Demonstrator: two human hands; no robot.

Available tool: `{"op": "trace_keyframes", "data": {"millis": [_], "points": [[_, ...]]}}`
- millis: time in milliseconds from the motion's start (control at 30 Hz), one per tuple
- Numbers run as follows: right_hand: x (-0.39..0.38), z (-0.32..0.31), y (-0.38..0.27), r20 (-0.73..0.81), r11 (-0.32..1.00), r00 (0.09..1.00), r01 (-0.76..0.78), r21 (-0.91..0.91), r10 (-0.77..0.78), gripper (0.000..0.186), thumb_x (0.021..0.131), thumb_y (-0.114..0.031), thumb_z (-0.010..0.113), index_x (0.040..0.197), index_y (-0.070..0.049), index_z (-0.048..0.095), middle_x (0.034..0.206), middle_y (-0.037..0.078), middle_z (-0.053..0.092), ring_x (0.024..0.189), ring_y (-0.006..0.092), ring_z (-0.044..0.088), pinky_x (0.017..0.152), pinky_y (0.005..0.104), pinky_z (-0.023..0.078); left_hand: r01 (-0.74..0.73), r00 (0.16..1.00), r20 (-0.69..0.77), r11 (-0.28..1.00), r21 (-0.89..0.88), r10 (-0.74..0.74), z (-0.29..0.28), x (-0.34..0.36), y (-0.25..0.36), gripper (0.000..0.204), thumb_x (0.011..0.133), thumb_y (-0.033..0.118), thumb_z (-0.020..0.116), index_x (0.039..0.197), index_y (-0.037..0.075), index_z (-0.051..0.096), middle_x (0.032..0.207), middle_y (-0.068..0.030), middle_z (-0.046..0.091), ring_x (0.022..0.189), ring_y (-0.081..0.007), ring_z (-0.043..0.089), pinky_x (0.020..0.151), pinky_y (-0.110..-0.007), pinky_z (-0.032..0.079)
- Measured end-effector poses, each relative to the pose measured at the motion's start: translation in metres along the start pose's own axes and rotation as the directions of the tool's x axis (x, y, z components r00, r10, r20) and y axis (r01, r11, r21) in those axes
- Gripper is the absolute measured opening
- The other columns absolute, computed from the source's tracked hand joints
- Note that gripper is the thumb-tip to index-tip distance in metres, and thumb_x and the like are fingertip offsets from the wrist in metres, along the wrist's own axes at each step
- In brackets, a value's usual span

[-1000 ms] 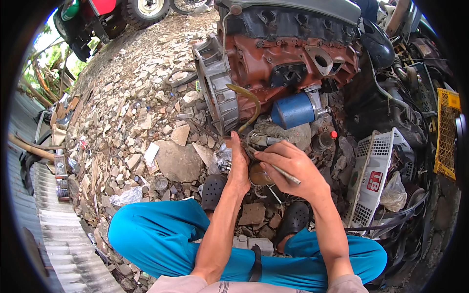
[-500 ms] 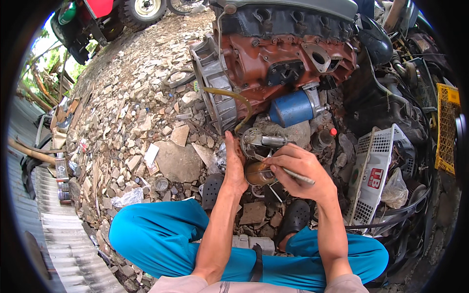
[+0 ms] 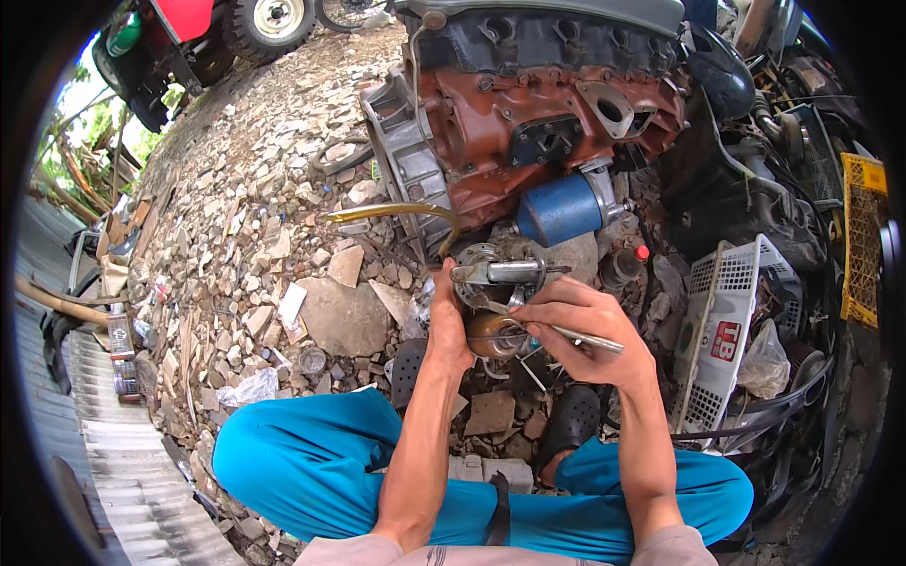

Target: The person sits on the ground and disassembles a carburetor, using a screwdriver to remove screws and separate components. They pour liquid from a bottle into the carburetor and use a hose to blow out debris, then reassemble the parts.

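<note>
My left hand (image 3: 451, 325) is closed around the left side of a metal device (image 3: 505, 272) with a silver lever-like bar across its top; most of its fingers are hidden behind the device. An amber-brown cylinder (image 3: 495, 335) sits at the device's lower end, close to my left palm. A yellowish hose (image 3: 406, 208) curves up from beside the device, its far end pointing left. In a pen-like grip, my right hand (image 3: 590, 325) holds a slim metal hand tool (image 3: 590, 341). Its working end reaches toward the device's middle; the exact tip is hard to make out.
A rusty-red engine block (image 3: 462, 132) with a blue oil filter (image 3: 563, 209) stands just ahead. On the right are a white plastic crate (image 3: 703, 349), a yellow crate (image 3: 861, 245) and a red-capped bottle (image 3: 623, 269). Stones and rubble (image 3: 255, 198) cover the ground leftward.
The hose's free end has swung left, away from the engine. The metal device has turned, showing its silver bar more fully. My right hand and the tool have shifted slightly right.
</note>
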State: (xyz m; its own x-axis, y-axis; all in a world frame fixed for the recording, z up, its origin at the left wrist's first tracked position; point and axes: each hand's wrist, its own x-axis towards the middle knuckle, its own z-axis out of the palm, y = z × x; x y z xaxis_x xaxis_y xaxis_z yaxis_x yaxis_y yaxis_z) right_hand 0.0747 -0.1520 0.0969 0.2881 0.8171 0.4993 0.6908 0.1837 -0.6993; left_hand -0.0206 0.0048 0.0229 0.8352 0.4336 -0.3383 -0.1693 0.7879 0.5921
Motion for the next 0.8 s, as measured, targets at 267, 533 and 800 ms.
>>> {"op": "trace_keyframes", "data": {"millis": [267, 533, 800], "points": [[-0.004, -0.034, -0.025, 0.002, 0.998, 0.998, -0.065, 0.007, 0.065, 0.02, 0.078, 0.006, 0.068, 0.097, 0.001, 0.072, 0.086, 0.013, 0.067, 0.074, 0.0264, 0.066, 0.064, 0.034, 0.051, 0.029, 0.991, 0.133, 0.999, 0.027, -0.033, -0.028, 0.008, -0.005, 0.071, 0.098, 0.064, 0.037, 0.119, 0.0, 0.06, 0.096, -0.0171, 0.07, 0.07, -0.0253, 0.068, 0.064, -0.038, 0.059], [-0.009, -0.043, -0.018, -0.258, 0.981, 0.947, -0.178, 0.07, 0.19, 0.016, 0.083, -0.005, 0.075, 0.096, 0.005, 0.072, 0.085, 0.014, 0.073, 0.071, 0.0157, 0.068, 0.062, 0.0278, 0.051, -0.09, 0.966, 0.255, 0.975, 0.204, 0.035, -0.018, -0.004, -0.012, 0.065, 0.096, 0.056, 0.046, 0.132, 0.002, 0.049, 0.107, -0.0174, 0.067, 0.068, -0.024, 0.068, 0.06, -0.036, 0.058], [-0.01, -0.05, -0.008, -0.004, 0.996, 0.997, -0.073, 0.051, 0.073, 0.016, 0.074, 0.007, 0.069, 0.089, 0.001, 0.072, 0.079, 0.013, 0.071, 0.068, 0.0217, 0.069, 0.061, 0.0304, 0.053, -0.358, 0.909, 0.343, 0.864, 0.353, 0.237, -0.023, -0.004, -0.008, 0.067, 0.088, 0.059, 0.061, 0.121, 0.0, 0.063, 0.105, -0.0108, 0.069, 0.097, -0.0206, 0.067, 0.092, -0.037, 0.052]]}}
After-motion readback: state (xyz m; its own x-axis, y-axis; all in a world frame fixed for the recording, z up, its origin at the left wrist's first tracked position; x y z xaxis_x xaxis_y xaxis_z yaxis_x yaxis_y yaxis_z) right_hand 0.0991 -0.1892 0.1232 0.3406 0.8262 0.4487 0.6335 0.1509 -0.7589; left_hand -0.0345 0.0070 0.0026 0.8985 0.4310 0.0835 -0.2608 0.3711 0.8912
